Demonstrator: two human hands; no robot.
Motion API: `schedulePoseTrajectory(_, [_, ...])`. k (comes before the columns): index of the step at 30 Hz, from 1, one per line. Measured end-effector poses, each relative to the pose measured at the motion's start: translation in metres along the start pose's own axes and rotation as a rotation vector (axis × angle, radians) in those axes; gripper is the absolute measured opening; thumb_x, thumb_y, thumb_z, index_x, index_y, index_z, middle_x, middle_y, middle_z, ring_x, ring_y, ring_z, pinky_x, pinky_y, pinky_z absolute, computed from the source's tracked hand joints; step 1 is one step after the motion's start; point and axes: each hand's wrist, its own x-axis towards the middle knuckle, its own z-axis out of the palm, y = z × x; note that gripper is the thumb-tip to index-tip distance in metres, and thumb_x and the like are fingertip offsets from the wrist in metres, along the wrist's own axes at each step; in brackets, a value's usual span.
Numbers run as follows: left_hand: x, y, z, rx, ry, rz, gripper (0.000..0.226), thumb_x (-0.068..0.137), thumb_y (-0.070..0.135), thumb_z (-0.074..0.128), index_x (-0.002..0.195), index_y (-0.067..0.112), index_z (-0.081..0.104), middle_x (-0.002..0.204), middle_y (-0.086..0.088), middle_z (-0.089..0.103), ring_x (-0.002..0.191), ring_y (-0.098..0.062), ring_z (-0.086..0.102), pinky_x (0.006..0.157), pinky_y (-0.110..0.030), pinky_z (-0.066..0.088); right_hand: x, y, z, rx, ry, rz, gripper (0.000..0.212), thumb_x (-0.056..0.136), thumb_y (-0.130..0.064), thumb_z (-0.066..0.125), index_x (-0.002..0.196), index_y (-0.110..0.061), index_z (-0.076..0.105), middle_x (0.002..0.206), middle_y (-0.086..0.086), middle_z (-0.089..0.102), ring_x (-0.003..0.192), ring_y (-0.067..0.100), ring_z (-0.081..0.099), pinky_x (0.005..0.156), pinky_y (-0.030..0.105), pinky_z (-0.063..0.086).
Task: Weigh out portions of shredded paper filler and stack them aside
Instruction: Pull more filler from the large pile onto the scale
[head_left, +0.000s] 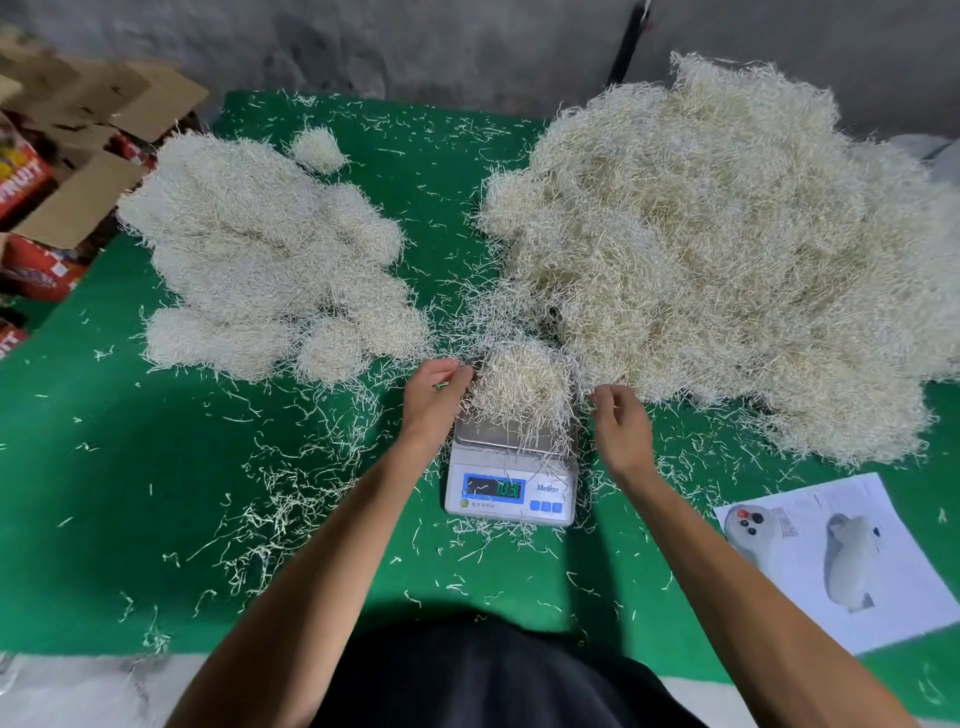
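A small white digital scale (511, 486) stands on the green table (104, 467) in front of me, its display lit. A clump of cream shredded paper (519, 387) rests on its pan. My left hand (434, 397) touches the clump's left side, fingers curled into the strands. My right hand (621, 423) hovers just right of the clump, fingers loosely curled with a few strands at the fingertips. A big loose heap of shredded paper (727, 249) fills the right side. Several rounded portions (270, 260) lie stacked at the left.
A printed sheet of paper (841, 561) lies at the right front. Cardboard boxes (67, 171) stand beyond the table's left edge. Loose strands litter the green surface around the scale. A grey wall runs behind the table.
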Motion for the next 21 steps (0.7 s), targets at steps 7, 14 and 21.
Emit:
schedulePoseTrajectory(7, [0.007, 0.001, 0.007, -0.026, 0.014, 0.01, 0.028, 0.095, 0.028, 0.069, 0.121, 0.017, 0.062, 0.125, 0.0, 0.063, 0.114, -0.018, 0.064, 0.076, -0.022, 0.059, 0.013, 0.001, -0.001, 0.053, 0.014, 0.039, 0.039, 0.11, -0.044, 0.037, 0.123, -0.013, 0.059, 0.096, -0.006, 0.066, 0.077, 0.01, 0.061, 0.073, 0.028, 0.054])
schedulePoseTrajectory(14, [0.014, 0.009, 0.018, -0.063, 0.075, -0.016, 0.02, 0.102, 0.031, 0.056, 0.118, 0.021, 0.064, 0.117, 0.0, 0.067, 0.104, -0.016, 0.066, 0.087, -0.029, 0.056, 0.02, -0.022, 0.009, 0.118, 0.106, 0.012, 0.023, 0.107, -0.038, 0.05, 0.113, -0.018, 0.06, 0.094, -0.011, 0.067, 0.076, 0.006, 0.068, 0.067, 0.019, 0.059])
schedulePoseTrajectory(21, [0.008, 0.022, 0.08, -0.31, 0.008, -0.38, 0.037, 0.098, 0.006, 0.06, 0.134, 0.012, 0.06, 0.117, -0.003, 0.067, 0.09, -0.016, 0.064, 0.075, -0.03, 0.057, 0.013, -0.094, 0.069, 0.43, -0.106, 0.283, 0.107, 0.083, -0.072, 0.07, 0.161, -0.014, 0.024, 0.147, 0.012, 0.055, 0.125, 0.026, 0.059, 0.106, 0.04, 0.048])
